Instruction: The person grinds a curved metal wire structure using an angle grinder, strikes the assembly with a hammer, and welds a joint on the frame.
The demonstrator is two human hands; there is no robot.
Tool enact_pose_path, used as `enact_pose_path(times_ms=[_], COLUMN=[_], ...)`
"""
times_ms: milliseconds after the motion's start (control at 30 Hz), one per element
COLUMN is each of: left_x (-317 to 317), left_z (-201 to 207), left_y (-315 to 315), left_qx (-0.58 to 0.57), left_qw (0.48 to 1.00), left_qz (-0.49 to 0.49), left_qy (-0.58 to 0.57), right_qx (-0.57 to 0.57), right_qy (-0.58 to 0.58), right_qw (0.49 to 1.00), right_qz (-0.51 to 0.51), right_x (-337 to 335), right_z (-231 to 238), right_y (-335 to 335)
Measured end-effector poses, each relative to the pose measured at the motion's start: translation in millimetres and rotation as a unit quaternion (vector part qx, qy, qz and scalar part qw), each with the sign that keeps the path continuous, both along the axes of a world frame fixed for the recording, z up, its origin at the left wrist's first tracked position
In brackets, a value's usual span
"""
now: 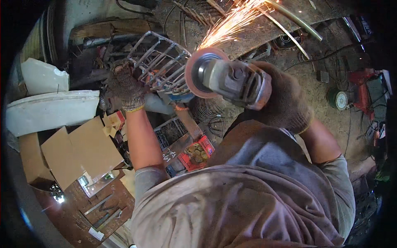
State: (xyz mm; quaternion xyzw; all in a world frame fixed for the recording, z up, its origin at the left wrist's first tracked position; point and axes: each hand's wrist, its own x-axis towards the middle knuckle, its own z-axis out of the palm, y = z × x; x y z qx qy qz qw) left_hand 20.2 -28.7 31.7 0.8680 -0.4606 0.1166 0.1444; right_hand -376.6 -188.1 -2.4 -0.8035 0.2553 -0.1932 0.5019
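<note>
My right hand, in a dark knitted glove, grips an angle grinder. Its reddish-brown disc meets the right side of a cage-like frame of welded metal rods. A bright stream of orange sparks flies from the disc up and to the right. On the frame's left end, my left hand is closed, wearing a brown glove with a yellow cuff edge. The frame tilts, and its lower part is partly hidden behind the disc and the glove.
White curved panels and an opened cardboard box lie at the left. A red box sits below the frame. Metal tubes lie at the far right, past the sparks. Red equipment and cables stand at the right edge.
</note>
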Motion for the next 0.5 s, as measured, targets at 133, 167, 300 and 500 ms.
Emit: enact_pose_path(times_ms=[133, 167, 300, 500], left_x=[16, 15, 4, 0], left_z=[-10, -8, 1, 5], left_y=[5, 1, -7, -19], left_qx=[-0.050, -0.122, -0.005, -0.105], left_qw=[0.996, 0.976, 0.985, 0.987], left_qz=[0.021, 0.026, -0.061, -0.009], left_qy=[0.074, 0.178, -0.164, 0.121], right_qx=[0.002, -0.015, -0.009, 0.003], right_qy=[-0.011, -0.016, -0.037, 0.065], right_qw=[1.000, 1.000, 0.999, 0.998], right_qz=[0.003, -0.003, -0.026, -0.013], right_x=[-2, -4, -2, -7], right_z=[0, -3, -2, -5], right_y=[4, 5, 1, 1])
